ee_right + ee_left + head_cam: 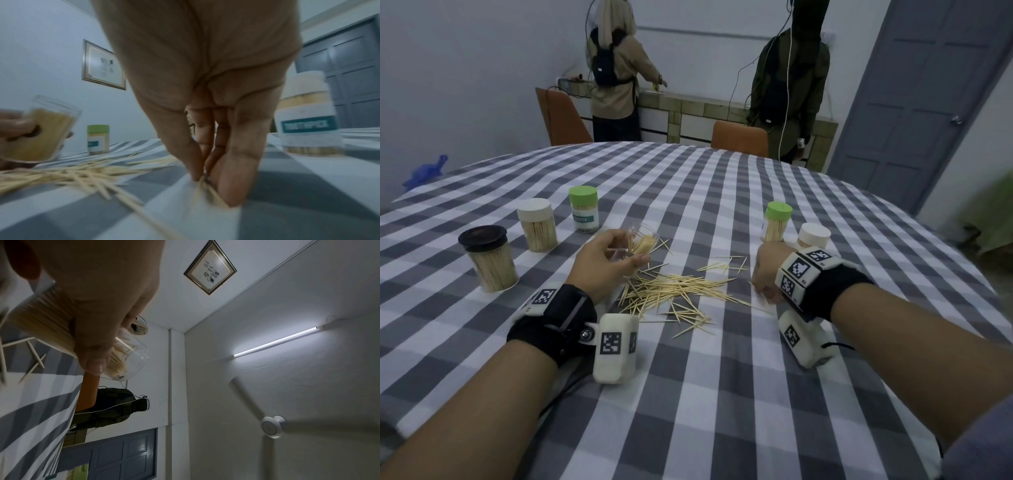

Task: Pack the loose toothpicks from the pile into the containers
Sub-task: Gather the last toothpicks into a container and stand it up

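Note:
A pile of loose toothpicks (pixel 674 291) lies on the checked tablecloth (pixel 722 394) between my hands. My left hand (pixel 609 257) grips a clear open container (pixel 643 240), tilted and partly filled with toothpicks, just beyond the pile; the same container (pixel 127 360) shows under my thumb in the left wrist view. My right hand (pixel 765 284) is down at the pile's right edge, fingertips (pixel 224 191) pinching a few toothpicks (pixel 202 186) against the cloth. The held container (pixel 41 134) also appears at the left of the right wrist view.
Capped full containers stand around: black lid (pixel 488 257), white lid (pixel 537 224), green lid (pixel 583 209) on the left, green lid (pixel 777 221) and white lid (pixel 813 236) behind my right hand. Two people and orange chairs (pixel 739 137) are beyond the table.

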